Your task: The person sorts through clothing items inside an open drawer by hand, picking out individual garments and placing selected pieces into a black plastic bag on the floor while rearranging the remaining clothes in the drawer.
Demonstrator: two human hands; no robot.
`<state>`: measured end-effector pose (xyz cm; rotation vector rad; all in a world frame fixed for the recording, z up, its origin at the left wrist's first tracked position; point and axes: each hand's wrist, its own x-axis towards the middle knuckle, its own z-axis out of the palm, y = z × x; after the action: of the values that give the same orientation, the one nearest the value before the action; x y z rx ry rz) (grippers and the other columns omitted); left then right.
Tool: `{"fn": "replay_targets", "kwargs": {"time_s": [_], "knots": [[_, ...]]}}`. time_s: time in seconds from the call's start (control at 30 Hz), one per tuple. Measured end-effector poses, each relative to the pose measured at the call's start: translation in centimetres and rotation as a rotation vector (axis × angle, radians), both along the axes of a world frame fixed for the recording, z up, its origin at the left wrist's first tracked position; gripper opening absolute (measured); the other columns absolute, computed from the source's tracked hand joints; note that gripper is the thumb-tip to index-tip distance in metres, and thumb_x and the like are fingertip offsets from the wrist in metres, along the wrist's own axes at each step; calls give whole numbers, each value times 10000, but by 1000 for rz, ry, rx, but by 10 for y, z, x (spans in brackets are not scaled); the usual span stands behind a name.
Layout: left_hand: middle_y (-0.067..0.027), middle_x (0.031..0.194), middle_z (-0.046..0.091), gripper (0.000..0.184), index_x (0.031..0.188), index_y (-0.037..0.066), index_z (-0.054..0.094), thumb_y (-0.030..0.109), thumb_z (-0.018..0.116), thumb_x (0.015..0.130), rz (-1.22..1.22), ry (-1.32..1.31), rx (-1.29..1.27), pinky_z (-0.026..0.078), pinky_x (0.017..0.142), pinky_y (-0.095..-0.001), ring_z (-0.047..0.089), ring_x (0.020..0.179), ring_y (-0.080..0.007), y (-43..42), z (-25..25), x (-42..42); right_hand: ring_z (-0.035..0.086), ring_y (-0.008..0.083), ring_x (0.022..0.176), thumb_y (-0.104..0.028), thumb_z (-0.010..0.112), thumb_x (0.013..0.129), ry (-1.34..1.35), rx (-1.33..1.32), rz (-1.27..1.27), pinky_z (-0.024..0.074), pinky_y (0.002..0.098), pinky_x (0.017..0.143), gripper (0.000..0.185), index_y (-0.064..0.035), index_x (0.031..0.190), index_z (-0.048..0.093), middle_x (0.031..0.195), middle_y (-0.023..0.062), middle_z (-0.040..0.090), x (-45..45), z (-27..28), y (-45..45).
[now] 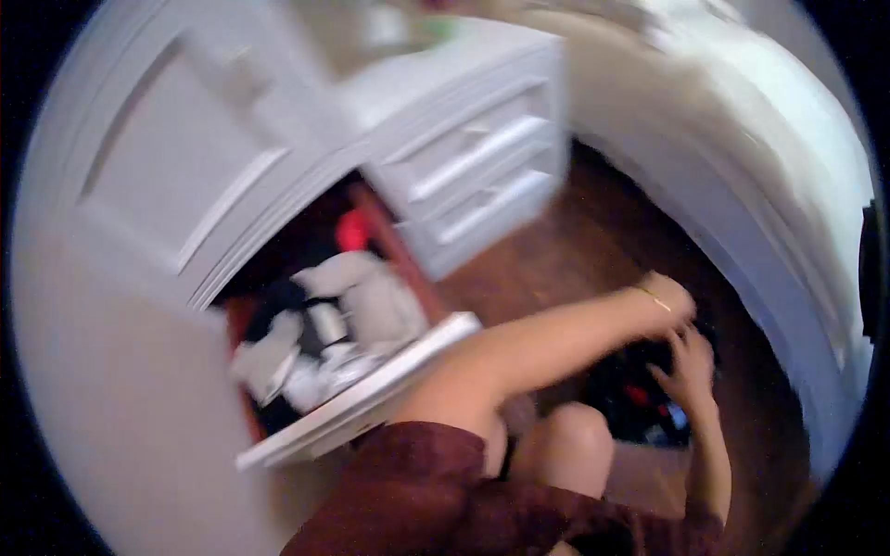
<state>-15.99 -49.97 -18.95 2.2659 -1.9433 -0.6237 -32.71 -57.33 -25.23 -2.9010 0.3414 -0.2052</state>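
Observation:
My left hand (pixel 670 298), a thin bracelet at its wrist, is bent down at the far end of my outstretched arm; its fingers are hidden or smeared by motion. Just below it, my right hand (pixel 691 366) has its fingers apart, with nothing visible in them. The two hands are close together, and I cannot tell whether they touch. Beneath and beside them, a dark pile (pixel 616 394) with red and blue patches lies on the floor. At the left, a pulled-out drawer (pixel 371 389) holds beige, white and black cloth items (pixel 371 301) and a red item (pixel 352 230).
A white cabinet (pixel 185 153) rises behind the drawer. Beside it stands a white nightstand (pixel 473 153) with two closed drawers and a green object (pixel 438 32) on top. A bed with pale covers (pixel 742 120) curves along the right. My knee (pixel 575 445) is below my left arm.

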Motion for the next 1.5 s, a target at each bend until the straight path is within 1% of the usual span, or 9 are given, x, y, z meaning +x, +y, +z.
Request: {"fn": "replay_targets", "kwargs": {"time_s": [0.1,0.3,0.43,0.57,0.77,0.9,1.07,1.33,1.5], "knots": [[-49,859,701,188,874,155,717,257,617,750,-351,-185,-184,486,693,-404,660,817,-243,49,55,-8,254,375,1338,-372,747,665,279,-76,-8,200,549,1073,767,-106,1318,444,1432,178,335,2,2,-13],[-150,928,657,169,854,55,667,155,545,793,68,-72,-401,515,759,-401,628,861,-317,295,170,56,337,389,1301,-203,754,651,229,-196,40,280,480,1064,820,-119,1375,378,1435,177,345,41,91,12],[-143,1033,643,275,1116,8,581,112,528,867,854,14,-368,473,882,-328,611,970,-265,468,139,146,439,363,1219,-51,663,721,-43,47,297,349,406,1033,597,-50,1287,474,1345,192,450,114,168,94],[-245,1124,578,534,1221,17,502,354,611,822,880,-187,-123,448,899,-375,569,1020,-368,578,76,147,459,357,1198,-67,664,734,-127,164,736,381,400,1006,518,-34,1228,513,1292,188,493,195,203,198],[-204,955,578,451,991,15,507,347,691,749,768,-191,113,493,763,-453,587,911,-389,524,77,85,433,350,1222,-159,700,710,-169,229,1332,361,459,1009,685,-86,1329,415,1334,177,448,279,158,354],[-188,984,583,452,1006,23,519,335,698,734,569,42,3,500,719,-470,609,864,-380,492,80,51,446,300,1203,-271,729,649,177,-193,1506,262,510,1042,759,-173,1344,438,1244,99,517,283,121,392],[-152,1024,561,622,1185,54,446,343,725,710,488,146,0,388,930,-438,517,1043,-351,500,76,60,529,219,1078,-215,691,663,136,-369,1488,364,394,925,272,-147,927,686,1022,35,613,269,118,383],[-244,1018,608,714,1223,43,375,338,735,681,931,-20,-23,516,704,-474,611,838,-433,509,59,77,611,251,847,-213,627,701,-169,-211,1128,432,389,794,159,-94,803,648,835,84,650,283,106,384],[-143,1074,625,369,1062,13,568,304,626,844,929,605,-138,468,844,-315,576,942,-197,554,56,121,609,258,849,-212,601,734,-303,-187,1111,421,392,797,139,-96,805,631,824,95,649,285,101,378]]}}
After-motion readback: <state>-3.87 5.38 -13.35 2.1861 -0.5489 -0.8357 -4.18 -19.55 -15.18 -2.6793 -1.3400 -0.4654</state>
